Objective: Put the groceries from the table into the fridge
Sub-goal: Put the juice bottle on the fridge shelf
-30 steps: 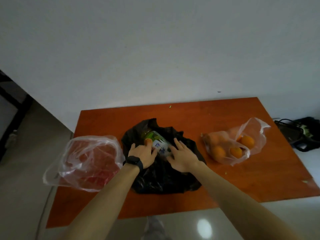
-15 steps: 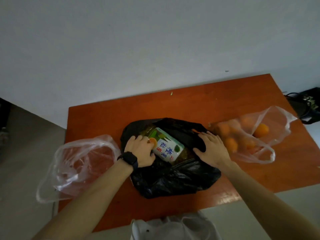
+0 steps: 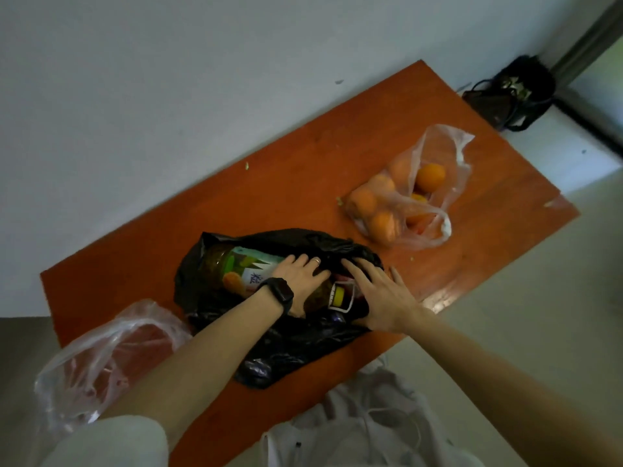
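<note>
Bag (image 3: 286, 348) mouth now wider, bottle (image 3: 236, 267) more exposed; left hand (image 3: 300, 278) curls round bottle, right hand (image 3: 381, 294) spread flat on bag; lift-out looks next

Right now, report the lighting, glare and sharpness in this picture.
Head view: dim light; a bright glare patch on the glossy orange wooden table beside the right hand; frame tilted, table edges running diagonally; the print on the green-labelled bottle in the black plastic bag only partly legible.
</note>
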